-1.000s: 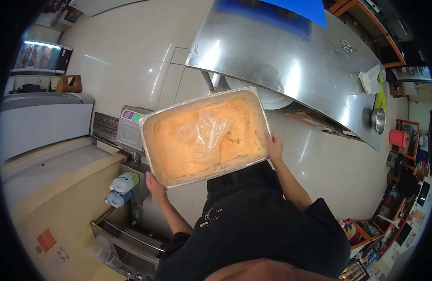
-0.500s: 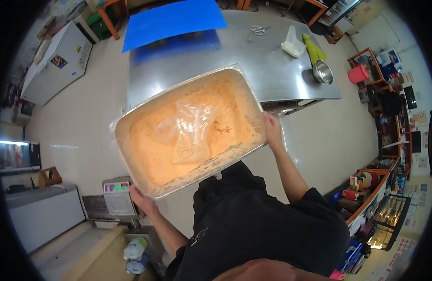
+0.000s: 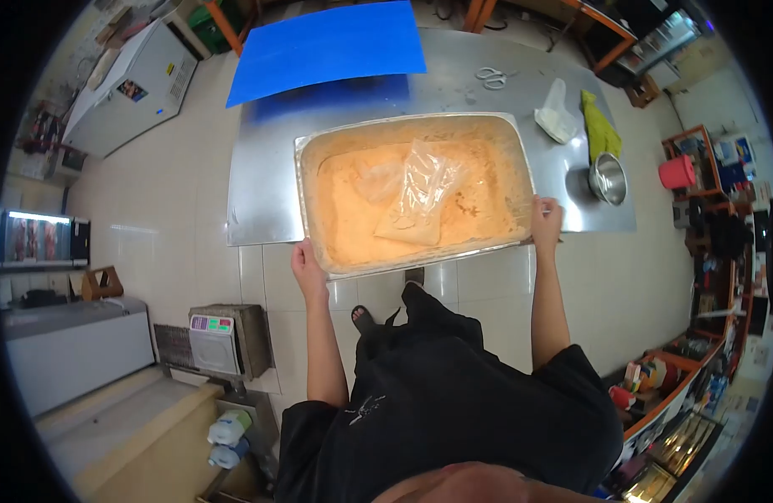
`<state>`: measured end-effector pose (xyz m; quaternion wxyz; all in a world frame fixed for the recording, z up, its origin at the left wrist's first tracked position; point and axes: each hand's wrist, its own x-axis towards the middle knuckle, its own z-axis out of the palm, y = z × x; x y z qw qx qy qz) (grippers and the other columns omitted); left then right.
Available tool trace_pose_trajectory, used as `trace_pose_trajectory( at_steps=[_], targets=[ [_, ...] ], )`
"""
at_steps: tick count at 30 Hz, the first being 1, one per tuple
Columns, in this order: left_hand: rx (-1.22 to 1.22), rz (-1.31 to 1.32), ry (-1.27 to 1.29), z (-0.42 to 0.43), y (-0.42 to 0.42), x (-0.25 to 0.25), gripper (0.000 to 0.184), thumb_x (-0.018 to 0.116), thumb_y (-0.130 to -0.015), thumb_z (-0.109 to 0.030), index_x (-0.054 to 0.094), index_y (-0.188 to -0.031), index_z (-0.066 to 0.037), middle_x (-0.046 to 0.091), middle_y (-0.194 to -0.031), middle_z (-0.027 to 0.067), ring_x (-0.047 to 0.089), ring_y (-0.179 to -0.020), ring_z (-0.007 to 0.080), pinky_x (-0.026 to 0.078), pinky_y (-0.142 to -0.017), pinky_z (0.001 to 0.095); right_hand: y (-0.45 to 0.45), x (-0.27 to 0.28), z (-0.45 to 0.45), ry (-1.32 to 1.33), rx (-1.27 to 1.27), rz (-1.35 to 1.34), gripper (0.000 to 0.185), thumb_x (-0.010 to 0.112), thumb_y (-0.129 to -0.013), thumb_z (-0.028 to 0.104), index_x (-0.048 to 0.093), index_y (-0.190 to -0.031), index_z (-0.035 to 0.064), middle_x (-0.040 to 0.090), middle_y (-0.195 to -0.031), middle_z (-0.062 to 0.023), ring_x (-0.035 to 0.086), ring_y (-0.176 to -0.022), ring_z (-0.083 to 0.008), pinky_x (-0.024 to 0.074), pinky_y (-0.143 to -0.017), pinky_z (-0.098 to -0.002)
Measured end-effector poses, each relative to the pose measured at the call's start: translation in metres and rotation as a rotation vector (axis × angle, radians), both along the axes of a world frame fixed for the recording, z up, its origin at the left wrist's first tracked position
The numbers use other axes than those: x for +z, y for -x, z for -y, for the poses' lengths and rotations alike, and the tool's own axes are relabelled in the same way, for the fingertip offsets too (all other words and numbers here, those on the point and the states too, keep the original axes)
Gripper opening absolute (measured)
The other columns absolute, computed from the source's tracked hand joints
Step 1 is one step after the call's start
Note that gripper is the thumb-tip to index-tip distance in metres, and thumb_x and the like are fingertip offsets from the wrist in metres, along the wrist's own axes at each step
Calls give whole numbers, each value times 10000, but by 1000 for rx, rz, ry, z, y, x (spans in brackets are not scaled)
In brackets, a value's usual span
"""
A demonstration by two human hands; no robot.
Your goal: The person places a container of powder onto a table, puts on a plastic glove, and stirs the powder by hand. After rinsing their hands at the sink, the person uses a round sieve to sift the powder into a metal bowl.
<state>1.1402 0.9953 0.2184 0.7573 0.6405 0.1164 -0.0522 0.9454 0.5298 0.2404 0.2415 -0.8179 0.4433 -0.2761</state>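
Observation:
A deep rectangular metal pan (image 3: 319, 261) is held out in front of me, its far part over the steel table. Orange-tinted powder (image 3: 344, 193) covers its bottom. On the powder lies a clear plastic bag (image 3: 416, 205), crumpled at the top, with some pale content low in it. My left hand (image 3: 306, 261) is closed on the pan's near left corner. At the right end, my right hand (image 3: 546, 221) grips the rim. The fingers under the pan are partly hidden.
On the steel table (image 3: 269, 168) are a blue sheet (image 3: 328, 46), scissors (image 3: 492, 78), a white plastic bag (image 3: 557, 113), a green cloth (image 3: 600, 126) and a metal bowl (image 3: 608, 178). A scale (image 3: 213, 342) stands at the lower left, a white freezer (image 3: 135, 88) farther off.
The pan has moved right and forward over the table's near edge and turned nearly level from its slant. Both hands have kept hold of it.

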Motion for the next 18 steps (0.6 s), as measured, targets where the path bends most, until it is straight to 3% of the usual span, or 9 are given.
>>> trace_pose_trajectory(
  at_steps=[3, 5, 7, 9, 11, 13, 15, 18],
  targets=[
    [32, -40, -31, 15, 4, 9, 276, 508, -1040, -243, 553, -835, -62, 558, -782, -30, 477, -729, 49, 418, -668, 230, -61, 48, -25, 150, 132, 291, 311, 681, -904, 286, 632, -1085, 37, 601, -1157, -155, 543, -1068, -265, 448, -865, -372],
    [58, -34, -31, 19, 7, 8, 280, 506, -1041, -247, 551, -833, -64, 556, -779, -32, 476, -726, 48, 416, -666, 227, -115, 79, -58, -54, 444, 209, 399, 711, -877, 284, 618, -1164, 23, 590, -1190, -167, 554, -1115, -298, 452, -925, -384],
    [65, -33, -26, 24, 8, 5, 285, 504, -1042, -252, 551, -833, -65, 555, -777, -33, 475, -723, 47, 414, -663, 225, -168, 27, -51, 154, 658, 108, 473, 700, -880, 325, 600, -1217, 9, 573, -1240, -174, 531, -1186, -324, 448, -973, -387],
    [77, -31, -23, 21, 10, 7, 290, 502, -1044, -259, 551, -832, -67, 554, -776, -35, 475, -721, 45, 412, -661, 222, -201, 1, -60, 136, 681, -60, 499, 687, -878, 376, 612, -1215, 17, 640, -1123, -163, 582, -1136, -323, 440, -1007, -395],
    [49, -28, -54, 18, 11, 1, 281, 502, -1044, -270, 571, -856, -73, 580, -813, -29, 501, -753, 47, 429, -687, 229, -206, 0, -59, -81, 809, -288, 423, 669, -886, 378, 647, -1132, 35, 665, -973, -152, 623, -1004, -320, 447, -964, -422],
    [39, -29, -74, 12, 9, 1, 279, 500, -1045, -276, 581, -869, -75, 590, -827, -27, 512, -766, 47, 435, -698, 230, -207, 18, -71, -215, 899, -419, 341, 654, -895, 363, 668, -1032, 51, 665, -838, -135, 638, -873, -313, 445, -906, -440],
    [57, -44, -67, 16, 11, 8, 282, 497, -1046, -277, 583, -872, -73, 585, -817, -31, 509, -760, 44, 432, -695, 226, -193, 71, -90, -258, 966, -464, 268, 643, -902, 329, 676, -915, 64, 642, -718, -111, 627, -744, -300, 435, -832, -449],
    [65, -72, -58, 18, 8, 7, 289, 494, -1048, -281, 590, -879, -66, 581, -806, -36, 500, -743, 42, 423, -681, 217, -171, 121, -114, -15, 1219, -370, 225, 643, -907, 267, 644, -799, 70, 632, -718, -76, 586, -692, -265, 389, -750, -410]
  ],
)
